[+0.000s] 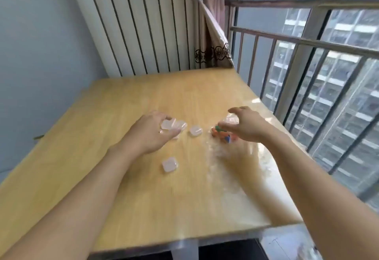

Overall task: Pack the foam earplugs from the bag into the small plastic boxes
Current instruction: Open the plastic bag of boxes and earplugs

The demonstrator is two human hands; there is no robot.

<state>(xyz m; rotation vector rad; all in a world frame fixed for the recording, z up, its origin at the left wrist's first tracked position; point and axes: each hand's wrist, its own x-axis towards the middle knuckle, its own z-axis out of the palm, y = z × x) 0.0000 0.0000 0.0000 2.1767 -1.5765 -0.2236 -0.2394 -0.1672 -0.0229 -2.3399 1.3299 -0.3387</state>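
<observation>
1. Earplugs (220, 133), orange with a blue and a green one among them, lie in a clear bag (231, 147) on the wooden table (123, 177), right of centre; blur hides the bag's edges.
2. Right hand (245, 125) hovers over that pile, fingers curled down; thumb and forefinger seem to pinch the green earplug (222, 129), though blur leaves it uncertain.
3. Left hand (151, 132) lies on a cluster of small clear boxes (174, 124), fingers curled round them.
4. One lone box (195, 130) sits between the hands; another nearer box (169, 164) sits by the left forearm.
5. More clear plastic (231, 119) shows under the right fingers.
6. No readable writing or brand anywhere.
7. Window railing (307, 54) runs along the right.
</observation>
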